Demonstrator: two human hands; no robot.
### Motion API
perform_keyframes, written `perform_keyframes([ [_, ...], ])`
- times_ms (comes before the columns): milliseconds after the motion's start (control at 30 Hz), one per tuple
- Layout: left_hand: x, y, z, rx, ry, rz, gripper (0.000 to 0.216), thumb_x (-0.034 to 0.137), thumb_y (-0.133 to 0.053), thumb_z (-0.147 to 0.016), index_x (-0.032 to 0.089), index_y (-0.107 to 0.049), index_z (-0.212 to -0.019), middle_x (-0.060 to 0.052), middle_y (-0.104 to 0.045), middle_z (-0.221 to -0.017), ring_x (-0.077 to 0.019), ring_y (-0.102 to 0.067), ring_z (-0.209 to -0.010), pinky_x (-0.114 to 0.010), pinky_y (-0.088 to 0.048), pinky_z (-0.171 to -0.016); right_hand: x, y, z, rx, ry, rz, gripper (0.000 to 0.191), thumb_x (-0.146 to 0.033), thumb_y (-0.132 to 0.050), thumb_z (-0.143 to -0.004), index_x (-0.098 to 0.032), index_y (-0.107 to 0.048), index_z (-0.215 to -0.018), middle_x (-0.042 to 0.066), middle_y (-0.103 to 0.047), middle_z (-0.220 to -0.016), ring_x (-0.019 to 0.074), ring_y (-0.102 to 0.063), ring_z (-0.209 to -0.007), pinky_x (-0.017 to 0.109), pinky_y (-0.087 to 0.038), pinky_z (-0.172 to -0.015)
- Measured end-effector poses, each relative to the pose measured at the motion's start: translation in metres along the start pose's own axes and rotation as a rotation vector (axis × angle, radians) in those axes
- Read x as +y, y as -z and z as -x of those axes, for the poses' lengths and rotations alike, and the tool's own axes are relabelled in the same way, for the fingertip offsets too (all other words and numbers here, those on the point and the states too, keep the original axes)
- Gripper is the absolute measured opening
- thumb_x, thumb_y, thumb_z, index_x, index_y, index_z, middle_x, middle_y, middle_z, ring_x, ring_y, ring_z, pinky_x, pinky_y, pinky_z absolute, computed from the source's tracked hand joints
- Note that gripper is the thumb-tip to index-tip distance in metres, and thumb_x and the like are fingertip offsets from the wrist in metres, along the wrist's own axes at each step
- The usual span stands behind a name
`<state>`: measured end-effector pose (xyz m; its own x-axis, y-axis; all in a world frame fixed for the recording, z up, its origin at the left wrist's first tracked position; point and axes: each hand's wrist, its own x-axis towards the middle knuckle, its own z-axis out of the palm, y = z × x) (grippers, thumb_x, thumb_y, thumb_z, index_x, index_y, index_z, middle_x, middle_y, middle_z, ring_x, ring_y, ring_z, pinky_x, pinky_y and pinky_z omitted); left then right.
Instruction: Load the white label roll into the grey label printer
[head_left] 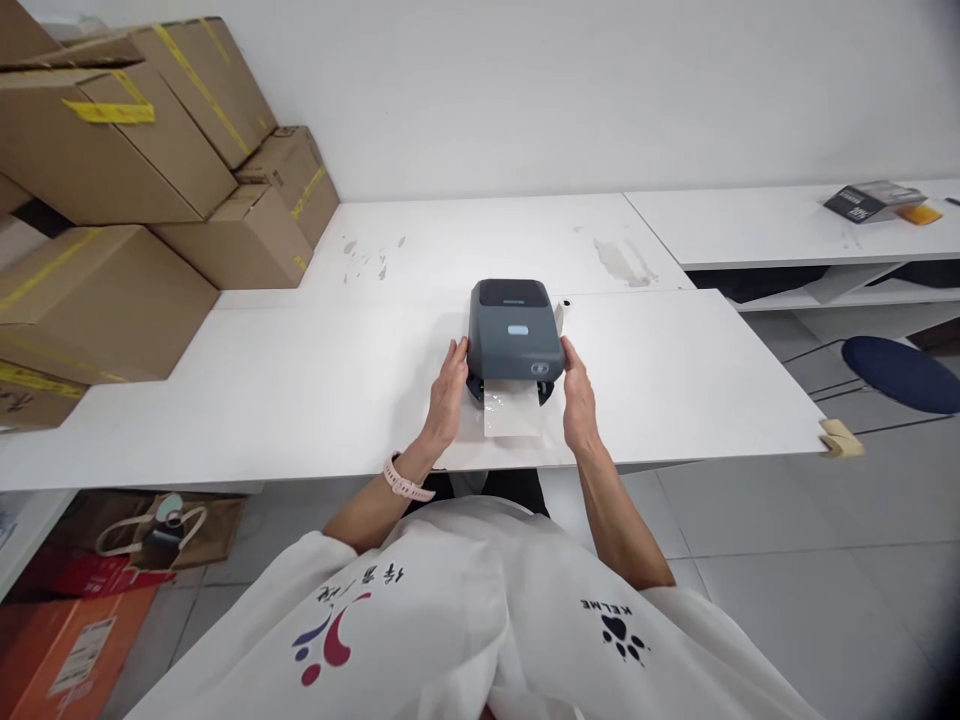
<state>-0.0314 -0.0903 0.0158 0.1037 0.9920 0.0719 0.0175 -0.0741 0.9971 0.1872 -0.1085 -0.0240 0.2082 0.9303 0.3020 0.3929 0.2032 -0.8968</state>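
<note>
A dark grey label printer point(514, 345) stands near the front edge of the white table, between my hands. A white label strip point(512, 410) sticks out of its front, under the cover. My left hand point(446, 395) is against the printer's left side, fingers straight and pressed to the casing. On the opposite side, my right hand point(579, 396) holds the casing the same way, fingertips at its right edge. The undersides of the fingers are hidden. Just behind the right fingers, a small pale item with a dark end point(562, 310) lies beside the printer.
Cardboard boxes point(112, 290) are stacked on the table's left. A small black box point(870, 202) sits on the far-right table. A dark blue stool point(904, 372) stands right of the table. Below left are an orange box point(82, 650) and a paper bag point(217, 530).
</note>
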Motion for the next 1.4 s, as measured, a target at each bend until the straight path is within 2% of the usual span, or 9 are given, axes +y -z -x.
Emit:
perform_keyframes([
  [167, 0.015, 0.005, -0.061, 0.088, -0.161, -0.018, 0.049, 0.044, -0.053, -0.096, 0.024, -0.062, -0.139, -0.006, -0.06, -0.152, -0.0255, -0.051, -0.145, -0.041, -0.042, -0.119, -0.027, 0.006, -0.067, 0.074, 0.182, 0.096, 0.071, -0.068, -0.012, -0.104, -0.035, -0.023, -0.165, 0.007, -0.039, -0.167, 0.0313, -0.041, -0.153, 0.056, -0.031, -0.126],
  [267, 0.001, 0.007, -0.084, 0.167, -0.042, -0.26, 0.053, 0.033, -0.064, -0.084, 0.02, -0.063, -0.135, -0.013, -0.067, -0.134, -0.0273, -0.062, -0.123, -0.041, -0.048, -0.105, -0.037, 0.005, -0.112, 0.129, 0.225, 0.221, 0.073, -0.068, -0.01, -0.103, -0.033, -0.022, -0.166, 0.011, -0.049, -0.158, 0.0344, -0.043, -0.15, 0.061, -0.029, -0.124],
  [367, -0.014, 0.007, -0.089, 0.109, 0.139, -0.447, 0.063, 0.034, -0.069, -0.078, 0.021, -0.06, -0.139, -0.012, -0.067, -0.118, -0.0273, -0.063, -0.108, -0.041, -0.047, -0.095, -0.038, 0.006, -0.146, 0.13, 0.249, 0.294, 0.076, -0.071, -0.012, -0.102, -0.031, -0.025, -0.165, 0.013, -0.053, -0.152, 0.0383, -0.04, -0.15, 0.067, -0.025, -0.122],
  [533, -0.02, 0.002, -0.091, 0.011, 0.245, -0.492, 0.058, 0.033, -0.068, -0.074, 0.022, -0.062, -0.131, -0.004, -0.066, -0.085, -0.0265, -0.064, -0.088, -0.037, -0.045, -0.08, -0.046, 0.009, -0.163, 0.093, 0.323, 0.414, 0.079, -0.071, -0.03, -0.1, -0.029, -0.017, -0.166, 0.015, -0.044, -0.16, 0.0415, -0.034, -0.151, 0.069, -0.025, -0.12],
  [633, -0.019, 0.0, -0.099, 0.008, 0.234, -0.547, 0.056, 0.031, -0.068, -0.072, 0.021, -0.063, -0.127, -0.005, -0.068, -0.085, -0.0273, -0.065, -0.088, -0.036, -0.044, -0.077, -0.059, 0.005, -0.153, 0.095, 0.417, 0.452, 0.07, -0.064, -0.037, -0.101, -0.027, -0.031, -0.161, 0.013, -0.043, -0.161, 0.0412, -0.033, -0.151, 0.065, -0.027, -0.122],
  [767, -0.02, -0.002, -0.108, -0.011, 0.226, -0.657, 0.051, 0.031, -0.066, -0.074, 0.021, -0.063, -0.123, -0.005, -0.068, -0.082, -0.028, -0.066, -0.088, -0.036, -0.043, -0.075, -0.064, -0.009, -0.146, -0.285, 0.455, 0.539, 0.044, -0.049, -0.057, -0.096, -0.023, -0.065, -0.131, 0.012, -0.067, -0.133, 0.037, -0.059, -0.126, 0.056, -0.048, -0.108],
  [967, -0.019, -0.005, -0.108, 0.004, 0.241, -0.697, 0.046, 0.03, -0.066, -0.075, 0.024, -0.062, -0.12, -0.003, -0.067, -0.077, -0.028, -0.067, -0.09, -0.035, -0.044, -0.075, -0.046, -0.03, -0.16, -0.79, 0.302, 0.906, 0.062, -0.037, -0.079, -0.079, -0.024, -0.062, -0.137, 0.013, -0.067, -0.139, 0.0389, -0.061, -0.129, 0.051, -0.053, -0.102],
  [1200, -0.02, -0.006, -0.11, -0.039, 0.195, -0.78, 0.045, 0.023, -0.062, -0.079, 0.019, -0.061, -0.123, -0.009, -0.071, -0.088, -0.0324, -0.067, -0.097, -0.039, -0.045, -0.082, -0.039, -0.051, -0.165, -0.892, 0.234, 1.025, 0.079, -0.031, -0.081, -0.07, -0.017, -0.054, -0.144, 0.017, -0.068, -0.136, 0.0393, -0.065, -0.124, 0.049, -0.053, -0.101],
  [1400, -0.021, -0.004, -0.109, -0.053, 0.204, -0.752, 0.045, 0.024, -0.06, -0.081, 0.02, -0.059, -0.126, -0.008, -0.07, -0.089, -0.0313, -0.067, -0.094, -0.038, -0.044, -0.08, -0.058, 0.008, -0.168, -0.911, 0.229, 0.506, 0.079, -0.037, -0.086, -0.062, -0.027, -0.059, -0.136, 0.008, -0.069, -0.133, 0.0333, -0.067, -0.116, 0.045, -0.057, -0.096],
])
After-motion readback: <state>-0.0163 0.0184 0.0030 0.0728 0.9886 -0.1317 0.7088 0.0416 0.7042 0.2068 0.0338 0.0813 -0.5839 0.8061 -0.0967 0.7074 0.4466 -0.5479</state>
